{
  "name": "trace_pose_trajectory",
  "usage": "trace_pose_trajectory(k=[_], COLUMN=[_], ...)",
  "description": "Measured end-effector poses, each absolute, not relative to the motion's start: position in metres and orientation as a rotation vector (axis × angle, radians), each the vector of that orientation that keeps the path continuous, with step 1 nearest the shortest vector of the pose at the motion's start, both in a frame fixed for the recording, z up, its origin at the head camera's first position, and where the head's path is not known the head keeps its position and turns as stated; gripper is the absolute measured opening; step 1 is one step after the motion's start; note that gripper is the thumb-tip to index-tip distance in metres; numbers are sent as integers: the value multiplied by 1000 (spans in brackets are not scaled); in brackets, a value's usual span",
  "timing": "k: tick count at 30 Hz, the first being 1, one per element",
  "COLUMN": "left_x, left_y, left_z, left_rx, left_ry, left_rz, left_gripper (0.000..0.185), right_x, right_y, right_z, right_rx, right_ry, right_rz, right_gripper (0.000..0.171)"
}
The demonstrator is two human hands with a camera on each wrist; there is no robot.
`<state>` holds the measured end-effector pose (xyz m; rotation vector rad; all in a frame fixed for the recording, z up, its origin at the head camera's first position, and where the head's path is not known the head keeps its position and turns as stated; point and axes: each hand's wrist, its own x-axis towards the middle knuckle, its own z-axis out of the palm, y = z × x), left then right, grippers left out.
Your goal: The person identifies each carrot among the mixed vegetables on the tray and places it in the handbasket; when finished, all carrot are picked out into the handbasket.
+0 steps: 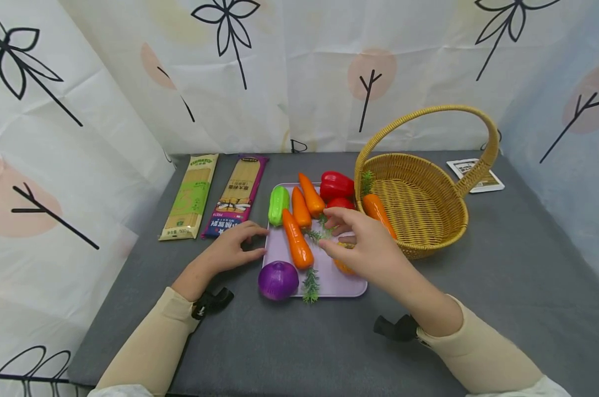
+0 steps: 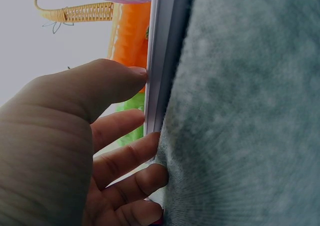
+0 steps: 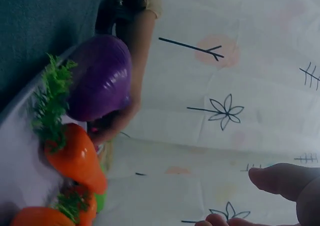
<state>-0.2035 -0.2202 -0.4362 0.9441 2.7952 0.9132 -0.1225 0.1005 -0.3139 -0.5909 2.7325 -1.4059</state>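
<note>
A lavender tray (image 1: 329, 281) lies on the grey table. It carries three carrots (image 1: 297, 240), a green vegetable (image 1: 278, 205), a red pepper (image 1: 336, 185), a tomato (image 1: 340, 203) and a purple onion (image 1: 278, 280). My left hand (image 1: 247, 241) rests on the table, its thumb and fingertips touching the tray's left edge (image 2: 159, 60). My right hand (image 1: 341, 237) hovers over the tray's right side with relaxed fingers and holds nothing. An orange item (image 1: 343, 267) is partly hidden beneath it. In the right wrist view the onion (image 3: 100, 78) and a carrot (image 3: 75, 156) show beside my fingertips (image 3: 280, 181).
A wicker basket (image 1: 428, 245) with a tall handle stands right of the tray, one carrot (image 1: 377, 211) inside. Two pasta packets (image 1: 190, 196) (image 1: 237, 196) lie at the back left. A small card (image 1: 475, 175) sits behind the basket. Patterned cloth walls enclose the table.
</note>
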Motion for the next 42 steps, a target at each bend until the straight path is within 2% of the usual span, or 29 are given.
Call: trace_pose_trajectory(k=[11, 23, 30, 42], left_x=[-203, -202, -202, -203], left_y=[-220, -221, -221, -220], left_z=[-438, -437, -435, -436], left_rx=[910, 887, 893, 890], left_ry=[2783, 2789, 2788, 2784], left_rz=[927, 907, 921, 925], left_gripper=[45, 45, 44, 43], right_x=[-126, -127, -132, -138], right_y=[71, 56, 53, 52], right_z=[-357, -385, -397, -410], right_rx=[-606, -555, -546, -549], right_ry=[2739, 2828, 2864, 2808], right_rz=[-1288, -1089, -1001, -946], right_gripper=[55, 59, 67, 71])
